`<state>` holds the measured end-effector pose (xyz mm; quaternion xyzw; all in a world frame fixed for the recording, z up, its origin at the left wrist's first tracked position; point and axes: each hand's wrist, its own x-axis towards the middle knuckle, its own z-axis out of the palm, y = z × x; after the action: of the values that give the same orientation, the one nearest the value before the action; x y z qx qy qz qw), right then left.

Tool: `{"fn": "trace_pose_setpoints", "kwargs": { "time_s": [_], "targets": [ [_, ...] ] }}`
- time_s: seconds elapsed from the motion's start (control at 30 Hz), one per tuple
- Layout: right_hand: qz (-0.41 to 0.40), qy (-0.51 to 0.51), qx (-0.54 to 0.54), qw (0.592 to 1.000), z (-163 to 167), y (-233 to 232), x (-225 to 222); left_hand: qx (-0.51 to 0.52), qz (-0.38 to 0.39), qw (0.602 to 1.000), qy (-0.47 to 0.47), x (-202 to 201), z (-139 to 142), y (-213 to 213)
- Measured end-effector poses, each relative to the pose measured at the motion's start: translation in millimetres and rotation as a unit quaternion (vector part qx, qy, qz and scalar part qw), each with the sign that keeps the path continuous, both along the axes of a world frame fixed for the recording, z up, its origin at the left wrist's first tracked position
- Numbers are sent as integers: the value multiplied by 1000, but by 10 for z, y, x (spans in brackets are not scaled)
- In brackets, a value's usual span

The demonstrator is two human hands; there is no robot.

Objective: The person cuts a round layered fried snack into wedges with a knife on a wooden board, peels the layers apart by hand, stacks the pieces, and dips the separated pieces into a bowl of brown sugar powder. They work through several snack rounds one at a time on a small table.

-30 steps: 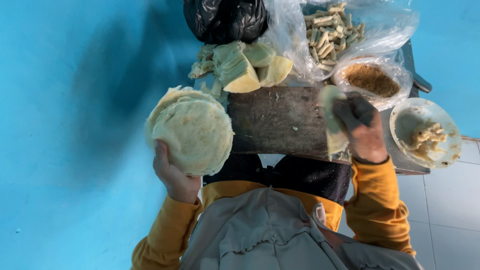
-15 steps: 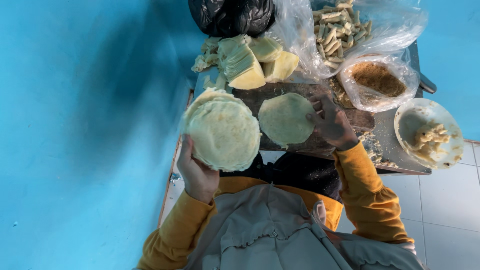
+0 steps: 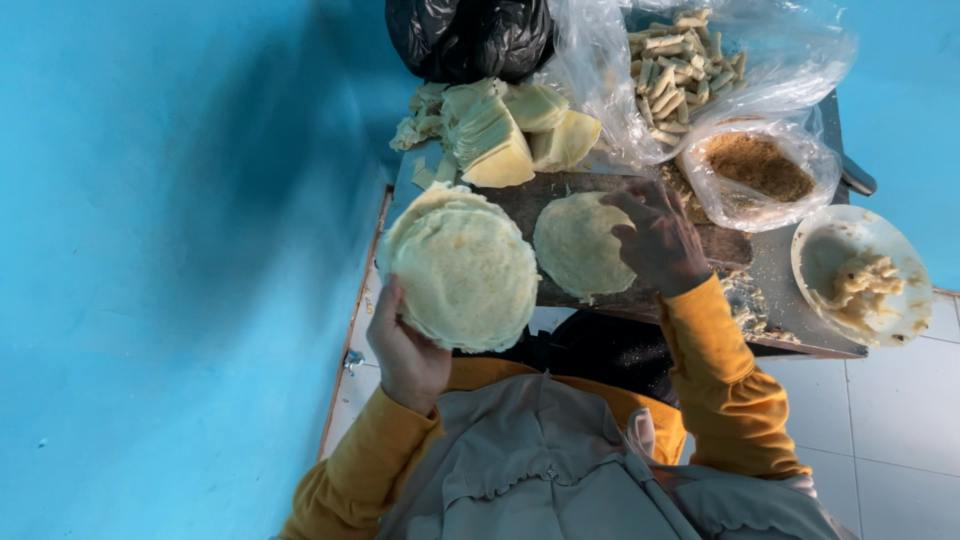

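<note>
One wrapper [image 3: 580, 245] still flat on board [image 3: 520, 205], right hand [image 3: 655, 240] now pressing it

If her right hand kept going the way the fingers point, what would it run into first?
The right hand points up and left across the single wrapper on the wooden board. Beyond the wrapper's edge, it would probably first meet the folded wrappers, though depth is hard to judge.
</note>
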<state>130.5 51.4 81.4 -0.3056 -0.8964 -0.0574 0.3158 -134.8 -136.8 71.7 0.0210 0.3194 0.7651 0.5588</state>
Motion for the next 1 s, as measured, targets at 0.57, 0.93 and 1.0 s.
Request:
{"fn": "trace_pose_setpoints", "kwargs": {
  "time_s": [0.57,0.93,1.0],
  "targets": [
    [58,169,-353,918,495,-1345,-800,135,-22,991,-4,816,-317,45],
    [11,232,-514,826,302,-1176,-636,176,-18,984,9,923,-615,34],
    [28,267,-552,789,227,-1138,-583,340,-3,939,-43,919,-681,36]
  ]
}}
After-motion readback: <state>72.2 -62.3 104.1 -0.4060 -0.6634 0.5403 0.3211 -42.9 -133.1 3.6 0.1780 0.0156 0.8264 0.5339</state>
